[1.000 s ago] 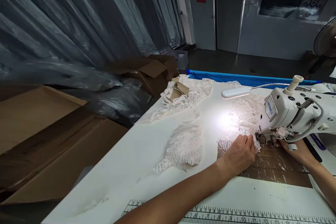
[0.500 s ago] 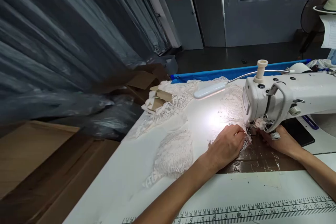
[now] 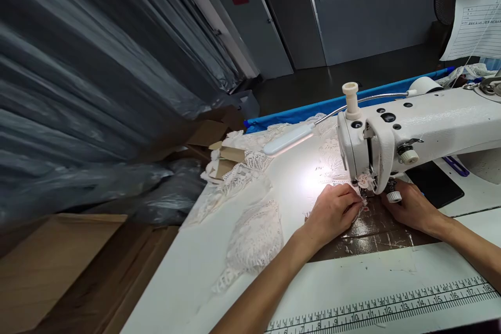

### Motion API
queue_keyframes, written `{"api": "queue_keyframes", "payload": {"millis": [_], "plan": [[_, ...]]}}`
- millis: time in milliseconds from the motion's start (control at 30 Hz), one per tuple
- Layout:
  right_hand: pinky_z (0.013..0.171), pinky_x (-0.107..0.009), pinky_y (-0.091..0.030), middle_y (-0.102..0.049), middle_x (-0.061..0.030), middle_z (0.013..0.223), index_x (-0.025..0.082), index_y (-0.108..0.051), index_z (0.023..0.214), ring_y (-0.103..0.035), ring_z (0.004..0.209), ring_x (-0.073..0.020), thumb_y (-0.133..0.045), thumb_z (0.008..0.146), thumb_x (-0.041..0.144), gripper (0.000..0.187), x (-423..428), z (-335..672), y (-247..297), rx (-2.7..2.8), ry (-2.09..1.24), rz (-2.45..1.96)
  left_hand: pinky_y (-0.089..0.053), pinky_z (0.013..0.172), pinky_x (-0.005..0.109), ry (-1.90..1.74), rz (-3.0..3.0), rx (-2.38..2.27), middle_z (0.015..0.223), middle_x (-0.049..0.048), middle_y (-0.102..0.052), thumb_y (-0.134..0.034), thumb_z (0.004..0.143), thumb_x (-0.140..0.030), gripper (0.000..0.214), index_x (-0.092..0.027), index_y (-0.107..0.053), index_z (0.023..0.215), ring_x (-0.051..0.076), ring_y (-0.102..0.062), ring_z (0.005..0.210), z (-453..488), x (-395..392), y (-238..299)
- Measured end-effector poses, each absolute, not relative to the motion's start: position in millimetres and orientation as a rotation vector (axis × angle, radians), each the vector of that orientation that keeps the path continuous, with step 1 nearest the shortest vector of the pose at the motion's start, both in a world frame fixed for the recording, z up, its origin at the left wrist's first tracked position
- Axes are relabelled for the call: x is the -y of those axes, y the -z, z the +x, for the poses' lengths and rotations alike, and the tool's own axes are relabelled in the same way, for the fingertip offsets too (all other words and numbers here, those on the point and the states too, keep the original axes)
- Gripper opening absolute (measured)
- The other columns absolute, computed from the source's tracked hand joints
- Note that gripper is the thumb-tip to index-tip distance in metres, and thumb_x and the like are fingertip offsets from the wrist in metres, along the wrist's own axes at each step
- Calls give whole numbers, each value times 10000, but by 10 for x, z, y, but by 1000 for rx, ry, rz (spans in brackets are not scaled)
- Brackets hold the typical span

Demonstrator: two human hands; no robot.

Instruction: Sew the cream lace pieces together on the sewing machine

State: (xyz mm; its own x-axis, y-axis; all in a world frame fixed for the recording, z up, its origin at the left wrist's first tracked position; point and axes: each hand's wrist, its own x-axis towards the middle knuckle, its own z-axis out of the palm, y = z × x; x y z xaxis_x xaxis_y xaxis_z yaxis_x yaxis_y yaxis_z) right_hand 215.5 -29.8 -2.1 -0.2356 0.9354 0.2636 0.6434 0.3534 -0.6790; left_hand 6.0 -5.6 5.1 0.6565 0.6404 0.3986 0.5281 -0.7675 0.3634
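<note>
Head view: lace piece lies on tabletop under sewing machine, between hands. Left hand palm down, fingers half bent, pressing its edge. Right hand just beside, fingers partly hidden: cannot tell grip.

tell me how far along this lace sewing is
Looks done: the lit lace behind the sewing machine. In hand: left hand and right hand press a lace strip at the presser foot. Left: possibly the loose lace piece by the left forearm and the lace pile at the table's far edge; whether those are stitched cannot be told.
</note>
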Motion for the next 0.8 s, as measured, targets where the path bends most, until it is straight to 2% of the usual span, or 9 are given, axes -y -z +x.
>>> {"api": "queue_keyframes", "payload": {"millis": [267,500,800], "plan": [[548,-255,-389,-578,-34,684,196,-474,656,-540,605,-159,-423,792,215,147,295,2162,18,1977,-571,-1353,-456,652,301,-778,2664,-1023,800,3,-692,-505,882,-208,196,-205,-694,829,137,-621,698,81,99,-51],[537,-264,-396,-598,-39,712,198,-511,692,-546,609,-169,-429,812,260,158,307,2174,23,1983,-573,-1366,-367,581,298,-990,2845,-939,732,2,-669,-450,921,-180,236,-166,-636,777,126,-586,646,101,88,31],[515,-262,-403,-616,-42,697,197,-536,679,-560,588,-171,-420,806,299,200,302,2169,4,1972,-559,-1397,-369,591,293,-959,3099,-880,798,19,-677,-475,911,-118,191,-148,-632,807,124,-525,625,79,112,62]]}}
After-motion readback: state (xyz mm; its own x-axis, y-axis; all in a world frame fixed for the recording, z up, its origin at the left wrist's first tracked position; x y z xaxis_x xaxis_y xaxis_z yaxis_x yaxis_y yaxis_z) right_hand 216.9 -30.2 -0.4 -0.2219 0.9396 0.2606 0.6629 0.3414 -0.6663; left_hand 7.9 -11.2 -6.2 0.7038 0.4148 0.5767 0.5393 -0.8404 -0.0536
